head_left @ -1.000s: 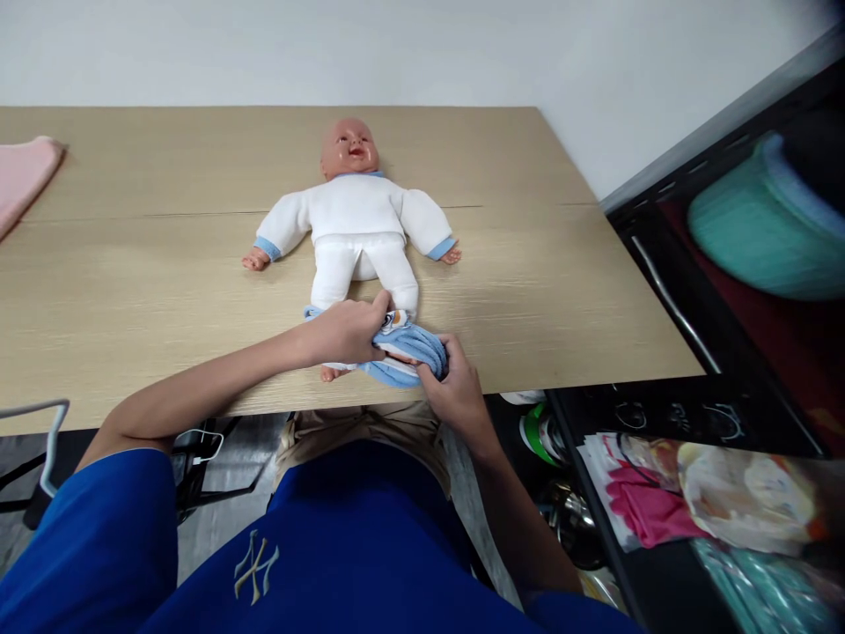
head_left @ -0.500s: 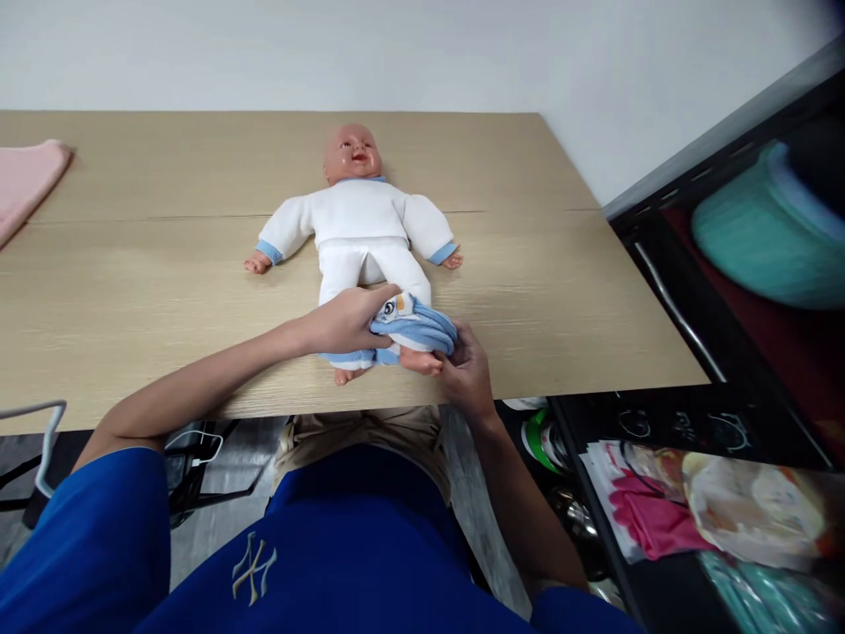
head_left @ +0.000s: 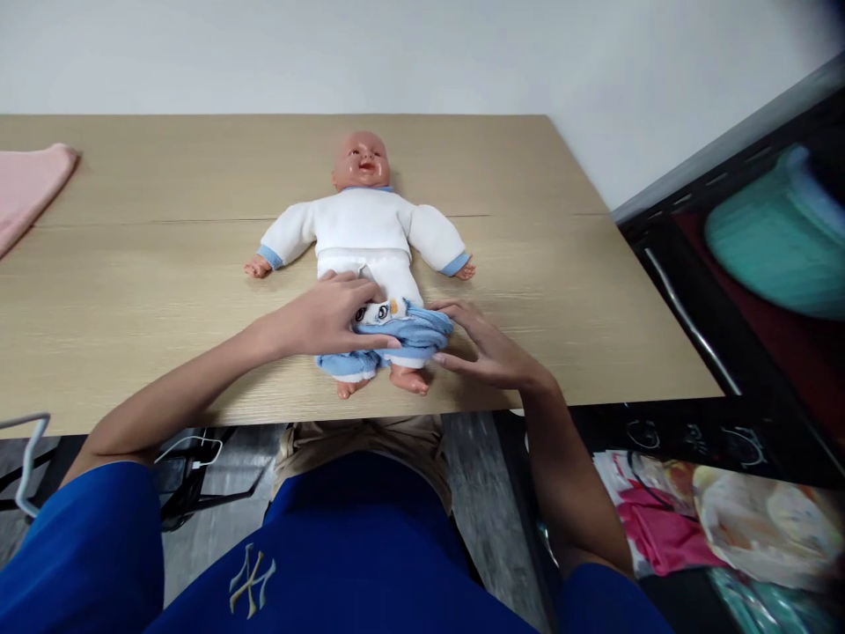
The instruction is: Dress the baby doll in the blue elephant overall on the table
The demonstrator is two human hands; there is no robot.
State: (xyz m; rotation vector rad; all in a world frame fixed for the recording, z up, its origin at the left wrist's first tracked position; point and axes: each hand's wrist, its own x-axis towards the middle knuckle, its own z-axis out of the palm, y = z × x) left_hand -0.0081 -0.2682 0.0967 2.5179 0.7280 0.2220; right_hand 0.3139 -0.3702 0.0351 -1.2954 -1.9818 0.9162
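Observation:
A baby doll [head_left: 360, 224] in a white top and white trousers lies on its back in the middle of the wooden table [head_left: 132, 291], with its feet towards me. A bunched blue garment [head_left: 413, 333] with a cartoon face sits around its lower legs, and both bare feet stick out below it. My left hand [head_left: 323, 317] grips the garment's left side, fingers over and thumb under. At the garment's right edge, my right hand [head_left: 492, 352] pinches the cloth between thumb and stretched fingers.
A pink cloth [head_left: 26, 189] lies at the table's far left. A white hanger [head_left: 26, 458] hangs below the table's near left edge. A black shelf [head_left: 693, 299] on the right holds a teal container [head_left: 779, 238] and bagged items.
The blue garment has moved from the doll's feet up its lower legs, so both feet are now bare. Both hands moved away from me with it, and my right hand's fingers have stretched out.

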